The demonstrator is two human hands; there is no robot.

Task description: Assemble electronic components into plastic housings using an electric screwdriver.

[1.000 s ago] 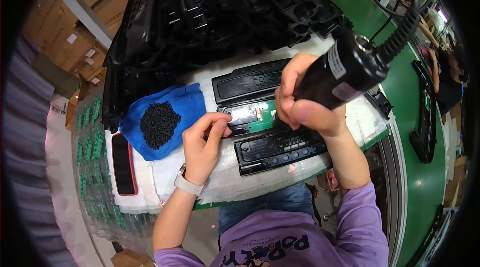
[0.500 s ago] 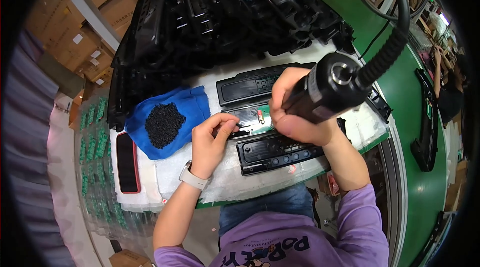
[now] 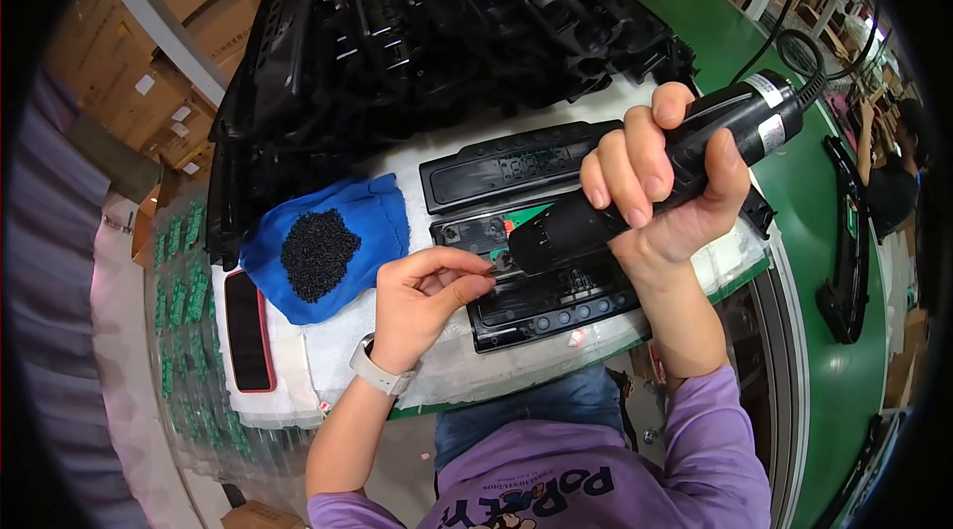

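My right hand [image 3: 660,172] is wrapped round a black electric screwdriver [image 3: 566,229], tilted so its nose points down and left. The nose is over a black plastic panel [image 3: 455,234] with a green circuit board [image 3: 528,217] in it. My left hand [image 3: 422,303] is closed in a pinch beside the screwdriver's nose, at the panel's near edge; what its fingertips hold is too small to make out. Similar black panels lie on either side, a far panel [image 3: 462,187] with a display window and a near panel [image 3: 516,326] with round buttons. The screwdriver hides part of the middle panel.
A blue cloth [image 3: 385,206] with a pile of small black screws [image 3: 320,253] lies left of the panels, near a red-edged phone [image 3: 248,330]. Long black plastic housings [image 3: 397,82] are stacked along the far side. The screwdriver's cable [image 3: 814,87] runs off to the upper right.
My right hand has tipped the screwdriver from upright-looking to a slant, its back end swinging right. My left hand has moved right and slightly nearer, to the screwdriver's nose.
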